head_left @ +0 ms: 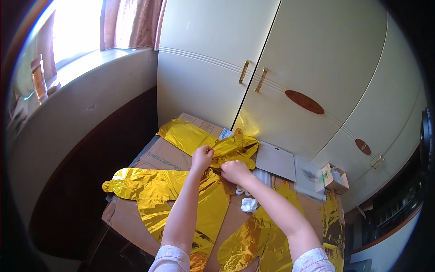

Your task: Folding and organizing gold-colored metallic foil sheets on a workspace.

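Cream wardrobe doors back a cardboard-covered table strewn with gold foil balloons. Left hand and right hand, just beside each other at the table's middle, each pinch the flat gold foil balloon. Crumpled white paper lies near right; a small box sits far right.

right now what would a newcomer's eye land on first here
The shiny gold foil balloons spread over the cardboard-covered table at centre. Both hands, left hand and right hand, pinch the foil where the pieces meet. Behind stands a cream wardrobe with gold handles.
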Demonstrator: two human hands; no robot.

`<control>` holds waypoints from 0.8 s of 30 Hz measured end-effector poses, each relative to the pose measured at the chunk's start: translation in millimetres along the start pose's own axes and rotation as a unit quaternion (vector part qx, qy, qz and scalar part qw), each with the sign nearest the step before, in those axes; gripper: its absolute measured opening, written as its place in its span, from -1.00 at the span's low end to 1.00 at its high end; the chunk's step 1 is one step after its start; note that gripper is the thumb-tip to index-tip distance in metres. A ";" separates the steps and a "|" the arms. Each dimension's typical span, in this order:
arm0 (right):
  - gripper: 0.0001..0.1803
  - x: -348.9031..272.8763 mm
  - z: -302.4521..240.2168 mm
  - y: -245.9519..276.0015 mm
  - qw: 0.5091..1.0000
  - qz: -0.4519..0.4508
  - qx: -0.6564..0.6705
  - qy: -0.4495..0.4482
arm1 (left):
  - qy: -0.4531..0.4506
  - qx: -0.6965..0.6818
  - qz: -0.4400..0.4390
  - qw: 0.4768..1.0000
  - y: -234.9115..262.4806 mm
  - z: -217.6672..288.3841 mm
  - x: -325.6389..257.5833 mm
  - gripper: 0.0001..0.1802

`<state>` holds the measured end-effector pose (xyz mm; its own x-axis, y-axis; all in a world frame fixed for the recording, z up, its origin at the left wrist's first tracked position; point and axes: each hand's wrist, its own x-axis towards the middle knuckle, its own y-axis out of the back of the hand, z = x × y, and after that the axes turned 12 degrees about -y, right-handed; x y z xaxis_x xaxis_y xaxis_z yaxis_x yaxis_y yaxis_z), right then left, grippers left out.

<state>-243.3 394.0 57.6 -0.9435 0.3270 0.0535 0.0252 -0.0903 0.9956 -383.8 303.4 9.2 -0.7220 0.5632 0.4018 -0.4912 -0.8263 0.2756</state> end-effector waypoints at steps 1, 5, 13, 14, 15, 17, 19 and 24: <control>-0.78 1.9 0.7 -1.1 1.000 -0.002 -0.001 -0.014 | -0.003 0.000 -0.005 1.000 -0.3 -2.1 0.3 -0.77; -0.82 7.0 3.4 6.4 0.997 -0.003 0.046 -0.054 | 0.011 -0.029 0.001 1.000 0.5 -3.8 -3.3 -0.69; -0.85 14.3 3.5 24.9 0.973 -0.035 0.186 -0.133 | 0.047 -0.040 -0.037 0.997 7.7 0.1 -4.1 -0.65; -0.86 16.4 6.1 23.4 0.967 -0.039 0.205 -0.145 | 0.045 -0.034 -0.042 0.998 7.7 2.2 -4.1 -0.65; -0.87 18.2 8.7 22.0 0.961 -0.043 0.223 -0.156 | 0.043 -0.028 -0.047 0.998 8.0 4.2 -4.0 -0.65; -0.87 21.5 12.8 20.6 0.950 -0.052 0.259 -0.168 | 0.042 -0.016 -0.057 0.997 9.4 8.7 -4.6 -0.66; -0.86 23.4 15.5 18.5 0.946 -0.046 0.274 -0.166 | 0.044 -0.007 -0.067 0.997 10.7 13.9 -5.3 -0.67; -0.80 29.2 18.1 6.8 0.961 0.040 0.239 -0.132 | 0.058 -0.046 -0.085 0.994 14.1 15.4 -4.5 -0.60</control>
<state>-264.8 420.0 67.3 -0.8172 0.5698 0.0869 0.3026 0.2958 0.9061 -380.0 289.3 24.7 -0.6732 0.6957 0.2507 -0.6500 -0.7183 0.2481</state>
